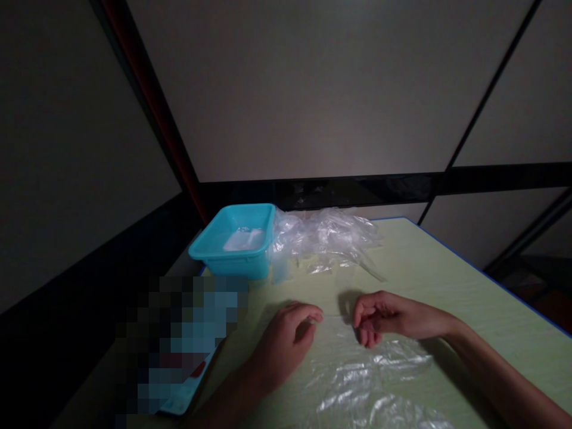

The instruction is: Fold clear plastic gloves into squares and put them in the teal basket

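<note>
A thin, wrinkled clear plastic bag (353, 381) lies spread on the table in front of me. My left hand (283, 339) is at its upper left edge, fingers bent and a gap showing between thumb and forefinger; nothing is visible in it. Over the upper right part of the bag is my right hand (382, 316), palm turned inward, with its fingers loosely curled and apart. I see nothing in that hand either. Whether the fingertips touch the plastic cannot be made out.
A turquoise basin (236, 265) with white and clear plastic inside stands at the table's back left. Beside it lies a heap of crumpled clear plastic bags (330, 235). A light blue tray (179, 399), mostly blurred out, lies left. The yellow-green table (465, 298) has a blue edge; panels rise behind.
</note>
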`<state>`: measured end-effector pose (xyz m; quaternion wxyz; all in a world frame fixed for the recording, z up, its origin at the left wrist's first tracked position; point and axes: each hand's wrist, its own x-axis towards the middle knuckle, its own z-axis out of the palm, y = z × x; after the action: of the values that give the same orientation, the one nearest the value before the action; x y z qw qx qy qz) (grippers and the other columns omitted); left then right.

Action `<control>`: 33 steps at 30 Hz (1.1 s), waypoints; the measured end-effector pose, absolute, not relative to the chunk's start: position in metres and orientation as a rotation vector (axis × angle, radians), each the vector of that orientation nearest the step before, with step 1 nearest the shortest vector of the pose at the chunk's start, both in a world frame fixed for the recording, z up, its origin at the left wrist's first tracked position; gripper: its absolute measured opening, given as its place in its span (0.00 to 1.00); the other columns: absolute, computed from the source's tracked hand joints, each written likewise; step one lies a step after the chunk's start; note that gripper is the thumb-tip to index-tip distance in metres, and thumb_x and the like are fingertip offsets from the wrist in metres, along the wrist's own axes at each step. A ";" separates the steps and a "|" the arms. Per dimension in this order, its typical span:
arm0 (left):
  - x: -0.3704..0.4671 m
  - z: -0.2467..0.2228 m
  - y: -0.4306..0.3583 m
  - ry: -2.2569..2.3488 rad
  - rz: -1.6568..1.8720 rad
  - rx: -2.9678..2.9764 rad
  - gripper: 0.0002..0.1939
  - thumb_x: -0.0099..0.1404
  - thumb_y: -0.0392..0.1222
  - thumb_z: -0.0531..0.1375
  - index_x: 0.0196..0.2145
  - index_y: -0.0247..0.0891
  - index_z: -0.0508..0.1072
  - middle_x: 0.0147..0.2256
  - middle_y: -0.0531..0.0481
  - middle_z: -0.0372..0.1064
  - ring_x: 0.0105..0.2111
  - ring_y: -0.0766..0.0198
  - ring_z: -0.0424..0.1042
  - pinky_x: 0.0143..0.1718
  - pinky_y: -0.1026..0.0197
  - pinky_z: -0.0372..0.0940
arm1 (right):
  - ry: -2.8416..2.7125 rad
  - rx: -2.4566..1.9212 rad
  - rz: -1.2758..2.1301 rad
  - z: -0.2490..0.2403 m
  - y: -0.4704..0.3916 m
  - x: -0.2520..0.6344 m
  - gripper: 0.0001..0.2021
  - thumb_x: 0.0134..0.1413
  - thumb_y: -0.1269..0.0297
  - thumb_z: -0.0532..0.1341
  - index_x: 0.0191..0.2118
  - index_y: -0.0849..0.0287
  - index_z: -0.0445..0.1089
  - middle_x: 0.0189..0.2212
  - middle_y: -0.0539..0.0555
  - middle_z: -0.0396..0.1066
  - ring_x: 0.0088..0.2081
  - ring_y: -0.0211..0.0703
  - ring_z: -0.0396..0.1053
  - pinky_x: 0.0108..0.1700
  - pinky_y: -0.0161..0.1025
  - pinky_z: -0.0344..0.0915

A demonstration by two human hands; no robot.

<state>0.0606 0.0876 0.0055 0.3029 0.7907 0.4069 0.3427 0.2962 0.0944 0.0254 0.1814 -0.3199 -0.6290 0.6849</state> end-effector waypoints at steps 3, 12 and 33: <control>0.058 0.001 0.090 1.132 0.976 2.061 0.11 0.53 0.27 0.52 0.29 0.36 0.72 0.30 0.49 0.72 0.33 0.63 0.71 0.37 0.64 0.63 | -1.766 -0.951 1.971 0.025 0.094 0.299 0.07 0.53 0.65 0.58 0.33 0.65 0.63 0.26 0.54 0.70 0.26 0.33 0.69 0.31 0.33 0.64; 0.056 0.005 0.093 1.191 1.103 1.955 0.11 0.54 0.29 0.51 0.32 0.34 0.71 0.32 0.46 0.72 0.33 0.62 0.71 0.37 0.62 0.65 | -1.649 -0.810 1.821 0.028 0.096 0.287 0.05 0.51 0.69 0.60 0.34 0.64 0.64 0.35 0.58 0.72 0.33 0.35 0.71 0.34 0.33 0.65; 0.057 0.005 0.100 1.150 1.001 1.443 0.03 0.50 0.36 0.54 0.23 0.35 0.67 0.25 0.49 0.71 0.28 0.61 0.73 0.31 0.60 0.67 | -1.395 -0.889 1.954 0.016 0.099 0.284 0.09 0.50 0.67 0.62 0.36 0.62 0.63 0.40 0.57 0.70 0.40 0.35 0.69 0.43 0.35 0.64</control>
<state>0.0569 0.0996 0.0050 0.4978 0.5961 0.4752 0.4136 0.2835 0.0994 0.0163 0.2865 -0.3327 -0.5222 0.7311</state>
